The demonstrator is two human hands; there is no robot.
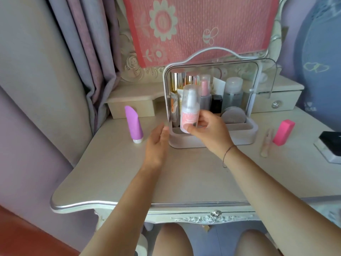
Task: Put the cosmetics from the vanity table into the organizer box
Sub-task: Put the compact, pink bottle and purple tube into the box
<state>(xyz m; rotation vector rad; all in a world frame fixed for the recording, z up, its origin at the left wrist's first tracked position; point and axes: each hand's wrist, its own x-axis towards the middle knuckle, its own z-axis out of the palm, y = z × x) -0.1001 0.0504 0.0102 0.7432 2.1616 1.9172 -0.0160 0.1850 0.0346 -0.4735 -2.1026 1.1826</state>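
My right hand (208,130) grips a pump bottle (190,108) with a clear cap and pink label, holding it upright at the front left opening of the organizer box (245,134). The box is white with a clear door swung open to the right and holds several bottles and tubes. My left hand (156,143) hovers open, fingers apart, just left of the box's base. A purple tube (133,124) stands on its cap on the vanity table (118,172) to the left. A pink stick (283,132) and a thin beige tube (266,143) lie to the right of the box.
A black and white case (330,145) sits at the table's right edge. Small drawers (276,102) flank the box at the back, under a mirror covered by a pink flowered cloth (193,26). Curtains (77,52) hang at the left. My knees are under the table's front edge.
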